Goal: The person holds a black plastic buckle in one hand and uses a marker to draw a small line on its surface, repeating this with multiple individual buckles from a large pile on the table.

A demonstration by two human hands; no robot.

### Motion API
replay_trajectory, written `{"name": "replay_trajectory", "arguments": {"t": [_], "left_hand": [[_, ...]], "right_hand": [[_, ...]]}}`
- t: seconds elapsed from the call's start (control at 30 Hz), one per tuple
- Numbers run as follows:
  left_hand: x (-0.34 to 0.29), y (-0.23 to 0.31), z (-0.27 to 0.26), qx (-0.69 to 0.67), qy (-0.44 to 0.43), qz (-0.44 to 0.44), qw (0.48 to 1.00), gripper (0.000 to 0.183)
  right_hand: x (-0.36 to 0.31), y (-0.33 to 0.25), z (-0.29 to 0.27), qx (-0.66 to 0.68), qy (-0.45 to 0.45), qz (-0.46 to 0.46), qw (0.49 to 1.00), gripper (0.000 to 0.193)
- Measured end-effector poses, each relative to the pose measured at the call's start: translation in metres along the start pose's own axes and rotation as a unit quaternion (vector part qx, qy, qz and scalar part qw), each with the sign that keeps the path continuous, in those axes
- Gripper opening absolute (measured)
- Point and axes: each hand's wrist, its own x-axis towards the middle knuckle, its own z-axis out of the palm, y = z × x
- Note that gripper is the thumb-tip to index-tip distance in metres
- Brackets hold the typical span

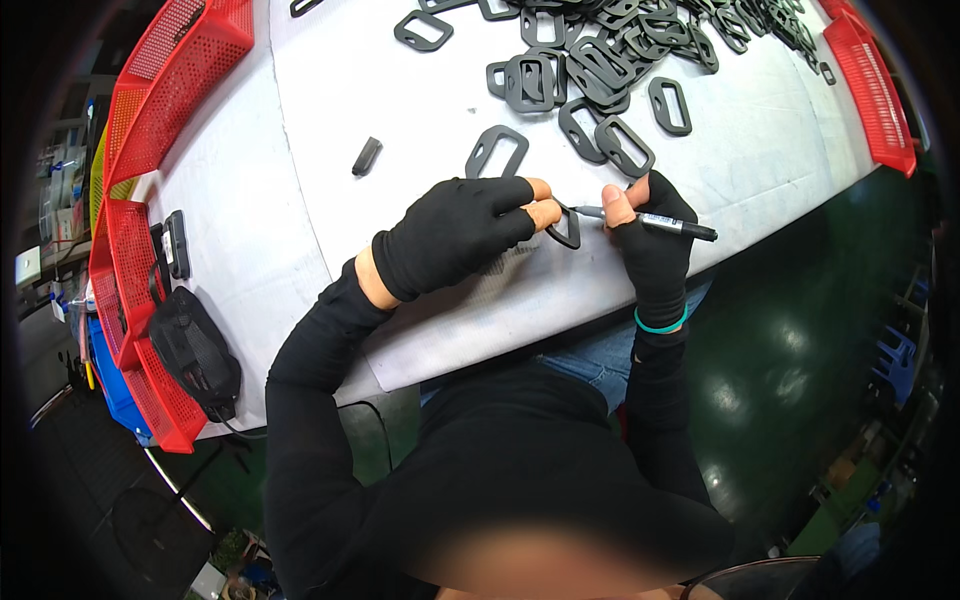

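Observation:
My left hand (465, 225), in a black fingerless glove, is closed on a dark oblong ring-shaped part (568, 232) above the white table. Its fingers cover the part's upper left portion. A marker (672, 225) with a white-and-black barrel is gripped in my right hand (650, 225), also gloved. The marker's tip points left and reaches the part's edge; whether it touches cannot be made out. Just beyond my left hand lies another such part (498, 152). A short dark cap-like piece (367, 156) rests farther left.
Many similar dark parts (605, 62) are heaped at the far right of the white table (420, 330). Red perforated baskets (185, 85) line the left edge, and another red basket (872, 95) stands far right. A black pouch (195, 345) and a phone-like device (177, 243) lie at left.

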Motion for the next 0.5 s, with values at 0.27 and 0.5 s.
{"name": "replay_trajectory", "arguments": {"t": [0.27,0.5], "left_hand": [[-0.006,-0.012,-0.022,-0.262,-0.031,-0.229,0.937,0.019],[0.004,-0.017,-0.038,-0.369,-0.051,-0.395,0.84,0.024]], "right_hand": [[0.002,0.004,-0.001,0.072,0.085,0.016,0.994,0.024],[0.001,0.002,-0.001,0.102,0.094,0.017,0.99,0.026]]}}
